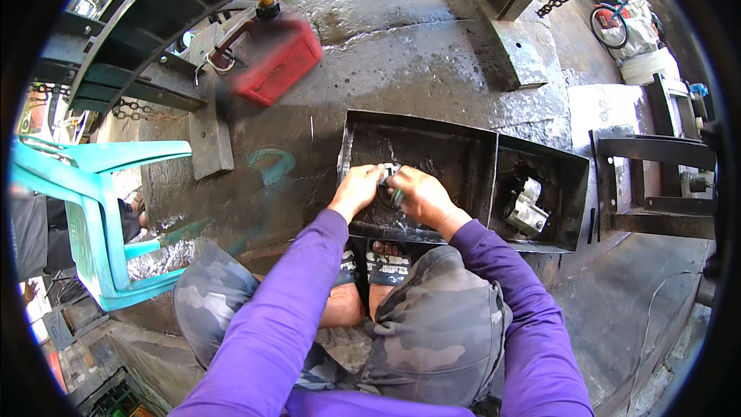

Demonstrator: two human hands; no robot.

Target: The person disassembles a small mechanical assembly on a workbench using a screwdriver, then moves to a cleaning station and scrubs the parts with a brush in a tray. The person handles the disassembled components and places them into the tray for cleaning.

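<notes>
Both my hands are together over the larger left compartment of a dark metal tray (pixel 494 177), close to its left end. My left hand (pixel 358 191) is closed on a small silvery metal part (pixel 388 171). On the right side of that part, my right hand (pixel 421 194) has its fingers curled round something slim, mostly hidden, with a greenish end (pixel 397 198) showing below the fingers. Its kind cannot be made out. The compartment's floor looks wet and dark. In the smaller right compartment lies a grey cast-metal housing (pixel 528 208), tilted.
A red fuel can (pixel 278 58) stands on the concrete floor beyond the tray, at the left. Turquoise plastic chairs (pixel 116 224) are close on my left. Steel frames (pixel 656 153) stand at the right, and a concrete beam (pixel 505 38) lies farther off.
</notes>
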